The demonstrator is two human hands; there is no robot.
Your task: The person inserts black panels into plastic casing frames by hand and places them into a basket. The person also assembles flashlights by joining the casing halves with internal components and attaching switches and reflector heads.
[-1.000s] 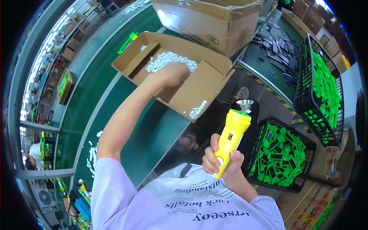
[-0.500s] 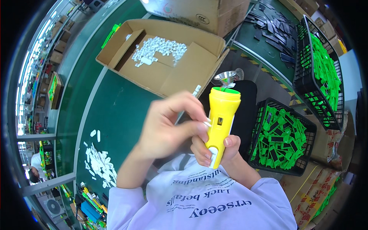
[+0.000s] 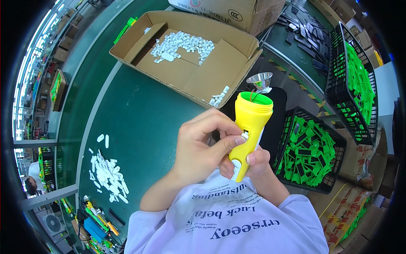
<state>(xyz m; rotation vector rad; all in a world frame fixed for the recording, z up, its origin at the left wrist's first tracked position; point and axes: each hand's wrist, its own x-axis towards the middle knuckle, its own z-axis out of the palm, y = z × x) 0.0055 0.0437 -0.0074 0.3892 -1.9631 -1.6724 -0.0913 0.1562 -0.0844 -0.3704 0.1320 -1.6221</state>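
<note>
Left hand (image 3: pixel 198 148) fingers pinch a small white part (image 3: pixel 244 135) into the yellow torch body (image 3: pixel 248 127); right hand (image 3: pixel 249 163) grips it; pressing home looks next.

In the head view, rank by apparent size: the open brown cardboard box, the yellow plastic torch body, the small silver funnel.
1. Open brown cardboard box, largest.
2. Yellow plastic torch body, though it sits nearest the camera, so its size is exaggerated.
3. Small silver funnel, clearly smallest.
</note>
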